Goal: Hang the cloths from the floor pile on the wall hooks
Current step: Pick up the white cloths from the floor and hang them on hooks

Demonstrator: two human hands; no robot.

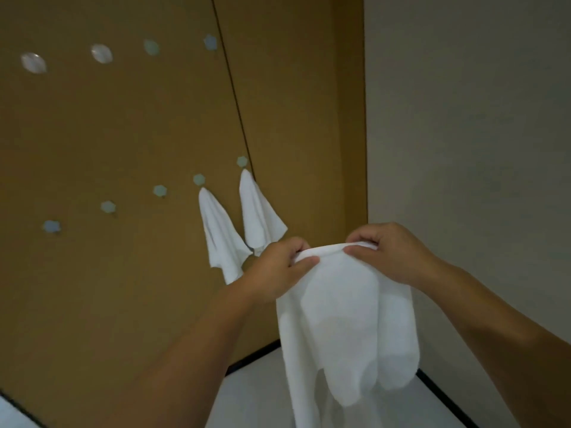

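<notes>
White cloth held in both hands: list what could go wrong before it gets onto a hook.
1. Both hands, left and right, pinch only the top edge of the white cloth, so it could slip and drop.
2. Its long hanging part might brush the two hung cloths and knock them off.
3. The next free hook looks small, so the bunched edge may miss it.

2 cloths (238, 227) on wall hooks (220, 170)

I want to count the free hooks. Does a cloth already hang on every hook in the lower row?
No, only the two rightmost lower hooks hold hanging cloths; the three hooks to their left are bare.
</notes>
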